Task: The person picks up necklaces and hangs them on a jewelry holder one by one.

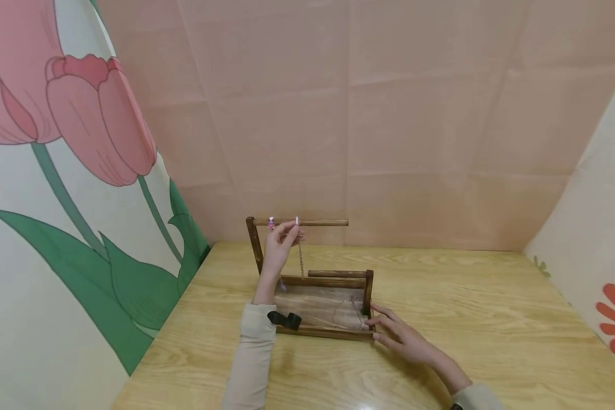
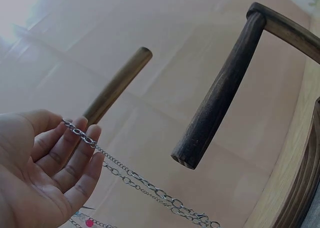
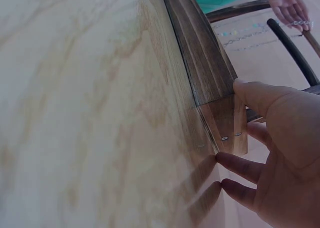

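Holding the silver chain point(image 2: 159, 193) in a narrow pinch of the left hand point(image 1: 279, 245), just beside the upper bar point(image 1: 329, 222), near the centre of the head view. Touching the wooden tray point(image 1: 334, 334) at its near right corner, low in that view, with the right hand point(image 1: 402, 339) loosely spread. Best to press there only enough to prevent sliding, pinch close to the chain's end, and guide past the bar's right tip without snagging links.
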The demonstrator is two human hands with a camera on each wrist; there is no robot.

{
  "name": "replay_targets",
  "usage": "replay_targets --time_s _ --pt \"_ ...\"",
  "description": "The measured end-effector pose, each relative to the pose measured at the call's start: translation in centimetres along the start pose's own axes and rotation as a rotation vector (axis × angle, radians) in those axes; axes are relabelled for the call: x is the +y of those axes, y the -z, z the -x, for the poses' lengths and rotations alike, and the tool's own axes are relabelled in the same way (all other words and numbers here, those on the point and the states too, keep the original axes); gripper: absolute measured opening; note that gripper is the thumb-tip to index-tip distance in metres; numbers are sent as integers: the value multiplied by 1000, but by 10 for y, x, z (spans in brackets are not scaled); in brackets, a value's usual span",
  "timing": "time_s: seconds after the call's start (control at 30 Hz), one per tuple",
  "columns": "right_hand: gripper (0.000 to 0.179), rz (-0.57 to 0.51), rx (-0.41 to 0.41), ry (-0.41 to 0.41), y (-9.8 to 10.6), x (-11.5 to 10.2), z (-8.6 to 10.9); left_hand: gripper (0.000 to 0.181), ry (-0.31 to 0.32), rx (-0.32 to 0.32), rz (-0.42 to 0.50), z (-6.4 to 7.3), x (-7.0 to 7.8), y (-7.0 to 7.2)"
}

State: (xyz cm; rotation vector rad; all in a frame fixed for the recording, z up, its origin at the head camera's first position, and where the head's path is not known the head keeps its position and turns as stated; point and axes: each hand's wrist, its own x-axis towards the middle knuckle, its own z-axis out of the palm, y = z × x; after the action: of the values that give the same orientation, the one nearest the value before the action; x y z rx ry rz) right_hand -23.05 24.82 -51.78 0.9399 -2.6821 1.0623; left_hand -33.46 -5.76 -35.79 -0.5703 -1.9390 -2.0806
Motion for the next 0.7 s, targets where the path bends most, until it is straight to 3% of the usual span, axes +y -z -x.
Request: replay_targets --time_s 0.2,0.7 --pt "28 18 28 -31 -11 -12 6 29 -4 -22 29 9 1 7" --pt "27 -10 12 -40 -15 -20 7 24 18 -19 40 15 -8 12"
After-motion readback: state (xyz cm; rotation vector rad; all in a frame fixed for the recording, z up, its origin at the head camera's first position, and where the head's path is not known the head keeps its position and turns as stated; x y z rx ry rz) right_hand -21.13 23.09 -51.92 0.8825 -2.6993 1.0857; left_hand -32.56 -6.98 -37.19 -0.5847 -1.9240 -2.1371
